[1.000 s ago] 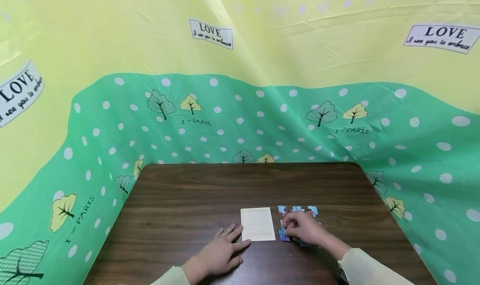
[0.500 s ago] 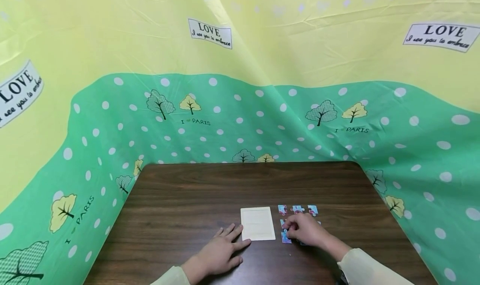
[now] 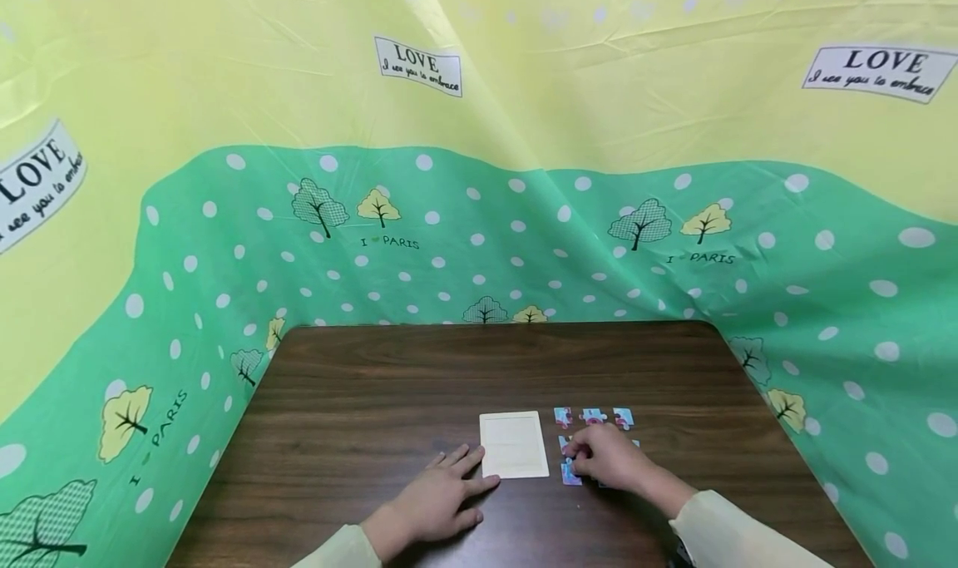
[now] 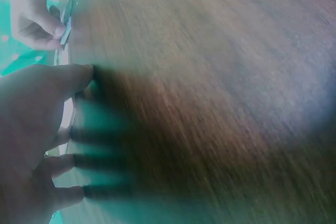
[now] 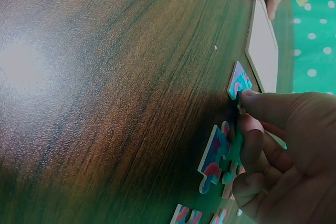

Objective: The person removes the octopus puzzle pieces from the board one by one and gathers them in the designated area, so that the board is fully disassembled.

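My left hand lies spread on the table, with the index fingertip and thumb tip at the left edge of a pale square puzzle board. To the right of the board, my right hand pinches the edge of a blue-and-pink jigsaw piece between thumb and index finger. The right wrist view shows this jigsaw piece low at the table beside the board. Three more pieces form a back row, the middle one among them. Others are partly hidden under the right hand.
The brown wooden table has a green and yellow printed curtain round its back and sides. In the right wrist view, another jigsaw piece lies near the curled fingers. A tiny pale speck sits in front of the pieces.
The pinched piece has shifted slightly right and toward the front, and its edges line up straighter with the row. My left hand stays by the board.
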The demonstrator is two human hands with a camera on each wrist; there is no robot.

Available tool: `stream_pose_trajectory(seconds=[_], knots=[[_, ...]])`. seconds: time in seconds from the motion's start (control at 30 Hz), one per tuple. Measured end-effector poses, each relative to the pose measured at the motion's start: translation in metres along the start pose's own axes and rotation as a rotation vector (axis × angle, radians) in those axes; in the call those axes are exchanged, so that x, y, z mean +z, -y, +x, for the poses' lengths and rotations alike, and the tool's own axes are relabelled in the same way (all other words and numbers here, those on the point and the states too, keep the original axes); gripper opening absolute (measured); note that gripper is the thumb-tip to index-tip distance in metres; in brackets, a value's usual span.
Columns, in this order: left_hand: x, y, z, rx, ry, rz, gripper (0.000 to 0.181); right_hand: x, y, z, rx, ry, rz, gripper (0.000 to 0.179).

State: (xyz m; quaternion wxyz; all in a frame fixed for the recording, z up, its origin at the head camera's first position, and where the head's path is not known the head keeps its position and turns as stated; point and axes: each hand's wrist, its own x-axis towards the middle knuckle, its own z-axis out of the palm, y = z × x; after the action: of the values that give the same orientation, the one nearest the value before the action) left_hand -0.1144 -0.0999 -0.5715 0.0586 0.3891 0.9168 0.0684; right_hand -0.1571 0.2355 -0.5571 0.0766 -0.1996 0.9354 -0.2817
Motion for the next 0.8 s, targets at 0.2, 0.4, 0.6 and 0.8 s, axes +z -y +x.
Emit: stream_pose_trajectory(seconds=[0.2,0.4,0.6,0.8], knots=[[-0.003,-0.001,0.0,-0.003,0.025,0.003,0.056,0.002,0.0,0.0,0.013,0.002,-0.004,0.015],[-0.004,0.0,0.0,-0.003,0.023,0.008,0.056,0.002,0.002,0.0,0.028,-0.009,-0.014,0.016],[-0.002,0.003,0.0,-0.005,-0.002,0.013,0.055,0.002,0.002,-0.001,0.004,-0.016,-0.039,0.014],[-0.008,0.006,-0.001,-0.004,-0.086,0.024,0.054,-0.009,0.007,0.0,0.0,0.013,-0.004,0.006]])
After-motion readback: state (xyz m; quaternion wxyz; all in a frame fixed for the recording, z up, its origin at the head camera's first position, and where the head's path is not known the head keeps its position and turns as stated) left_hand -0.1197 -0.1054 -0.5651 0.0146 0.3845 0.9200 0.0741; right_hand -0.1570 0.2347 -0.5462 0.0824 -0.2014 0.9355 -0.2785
